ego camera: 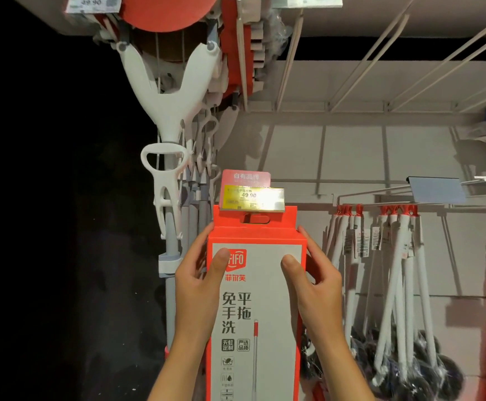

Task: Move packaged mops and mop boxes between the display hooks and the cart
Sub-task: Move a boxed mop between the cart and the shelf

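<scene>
- A tall orange-and-white mop box stood upright in the middle of the view, held up in front of the display wall
- The left hand gripped the box's left edge, its thumb lying on the white front panel over the orange logo and its fingers wrapped round the side
- The right hand gripped the right edge in the same manner, thumb on the front panel, fingers curled round the side and behind
- The box's orange top flap carried a hanging slot, which sat just below a yellow price tag reading 49.90; whether a hook passed through the slot could not be told
- A pink label rose just behind and above the yellow tag
- To the left of the box hung white and grey mops with forked white heads, their handles running down beside the left hand
- To the right, a row of packaged mops with white handles hung by orange loops from a wire hook, their dark heads bunched low near the right forearm
- A blank clear tag holder sat at the end of another hook above that row
- Red round mop heads hung at the top of the view, beside another price tag
</scene>
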The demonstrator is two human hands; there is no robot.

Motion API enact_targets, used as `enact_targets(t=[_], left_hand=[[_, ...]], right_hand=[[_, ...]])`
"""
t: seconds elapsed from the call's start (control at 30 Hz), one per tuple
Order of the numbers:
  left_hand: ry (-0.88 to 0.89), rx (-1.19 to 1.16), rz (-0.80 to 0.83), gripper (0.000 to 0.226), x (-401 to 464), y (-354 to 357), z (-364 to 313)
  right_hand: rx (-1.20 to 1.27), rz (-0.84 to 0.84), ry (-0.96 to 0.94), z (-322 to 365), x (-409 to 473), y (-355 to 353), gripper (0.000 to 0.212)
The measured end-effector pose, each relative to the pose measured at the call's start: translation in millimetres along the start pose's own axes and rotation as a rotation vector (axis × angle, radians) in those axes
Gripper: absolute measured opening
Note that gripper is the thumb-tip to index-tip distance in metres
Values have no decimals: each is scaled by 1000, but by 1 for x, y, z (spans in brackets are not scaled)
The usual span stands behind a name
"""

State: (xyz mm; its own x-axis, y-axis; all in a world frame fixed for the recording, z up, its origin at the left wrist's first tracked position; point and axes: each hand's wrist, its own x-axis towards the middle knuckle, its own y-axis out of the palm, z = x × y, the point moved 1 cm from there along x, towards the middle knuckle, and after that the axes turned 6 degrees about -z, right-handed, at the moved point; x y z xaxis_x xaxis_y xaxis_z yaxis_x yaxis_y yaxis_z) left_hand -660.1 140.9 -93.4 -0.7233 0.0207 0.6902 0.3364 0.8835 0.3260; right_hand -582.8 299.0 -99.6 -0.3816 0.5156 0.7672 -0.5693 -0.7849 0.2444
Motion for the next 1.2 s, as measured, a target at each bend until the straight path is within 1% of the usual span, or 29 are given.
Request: enact_targets(t=[0.1, 0.23, 0.33, 0.5, 0.63, 0.77, 0.83, 1.03, 1.13, 1.2], left_hand=[[21, -10, -17, 53, 3, 1, -4], [-16, -7, -2, 44, 10, 5, -4], [-37, 0, 9, 44, 15, 6, 0], [-55, 19, 24, 30, 24, 8, 3], [-69, 30, 19, 33, 32, 8, 9], [-110, 35, -1, 43, 32, 5, 22], [-120, 38, -1, 44, 30, 4, 28], [-92, 69, -1, 54, 31, 3, 44], [-75, 74, 1, 53, 36, 4, 50], [-76, 71, 4, 43, 40, 7, 52]], right_hand=[[-7, -16, -33, 7, 3, 0, 53], [5, 3, 1, 8, 12, 2, 53], [8, 4, 20, 6, 16, 4, 51], [-26, 17, 48, 5, 25, 6, 41], [-45, 12, 88, -2, 31, 8, 40], [-51, 29, 127, -15, 31, 8, 41], [-50, 36, 133, -21, 28, 8, 42], [-23, 33, 123, -33, 27, 7, 42], [-27, 25, 122, -40, 31, 8, 42], [-33, 19, 118, -44, 36, 10, 42]])
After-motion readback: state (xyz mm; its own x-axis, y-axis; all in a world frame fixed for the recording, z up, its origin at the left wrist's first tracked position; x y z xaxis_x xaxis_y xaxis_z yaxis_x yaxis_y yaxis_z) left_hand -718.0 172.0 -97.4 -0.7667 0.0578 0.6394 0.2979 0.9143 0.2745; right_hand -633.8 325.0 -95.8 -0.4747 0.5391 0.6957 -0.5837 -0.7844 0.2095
